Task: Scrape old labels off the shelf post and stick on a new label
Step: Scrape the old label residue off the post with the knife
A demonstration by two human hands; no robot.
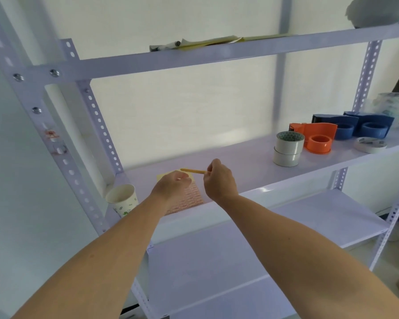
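The white perforated shelf post (pixel 36 104) rises at the left, with reddish old label remnants (pixel 51 135) stuck on its front face. A sheet of small red labels (pixel 191 199) lies on the middle shelf (pixel 251 171). My left hand (pixel 173 186) hovers over that sheet with fingers curled; whether it pinches a label is unclear. My right hand (pixel 219 180) is just right of it, shut on a thin yellow wooden stick (pixel 192 171) that points left.
A paper cup (pixel 123 199) stands at the shelf's left front corner. Stacked white tape rolls (pixel 288 148), an orange tape dispenser (pixel 316 137), blue dispensers (pixel 355 125) and a flat tape roll (pixel 370 145) sit to the right. Papers and a marker (pixel 168 46) lie on the upper shelf.
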